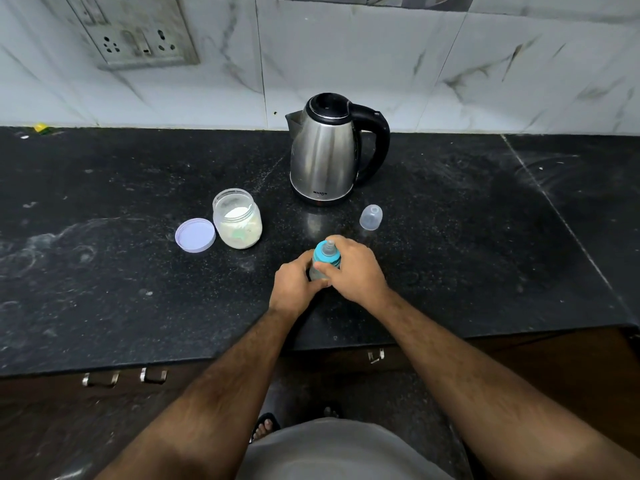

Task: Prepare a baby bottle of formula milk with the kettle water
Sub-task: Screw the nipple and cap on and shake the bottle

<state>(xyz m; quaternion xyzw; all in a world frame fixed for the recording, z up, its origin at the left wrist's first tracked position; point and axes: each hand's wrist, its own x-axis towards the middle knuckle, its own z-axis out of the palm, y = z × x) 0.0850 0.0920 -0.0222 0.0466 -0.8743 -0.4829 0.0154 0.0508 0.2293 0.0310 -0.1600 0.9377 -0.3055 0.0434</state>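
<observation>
A lid [195,235] lies flat on the dark surface [104,271], touching or just beside the jar [237,219] to its right. The jar stands open and holds pale powder in its lower part, with something greenish half buried in it, perhaps a scoop.

Right of the jar and nearer the person, the bottle [325,259] stands upright on the surface, long axis vertical, between both hands. The left hand [294,284] wraps the bottle's body from the left, fingers curled round it. The right hand [356,268] comes over from the right, fingers curled round the blue collar, with the teat poking up between them. Both hands are on the bottle; the right one is higher, at the screw ring, so the turn about the upright axis falls to it while the left steadies. What is inside the bottle is hidden by the hands.

Behind the bottle stands the kettle [323,150], lid down, spout pointing left, handle to the right. A clear cap [371,217] sits right of the bottle, apart from it.
</observation>
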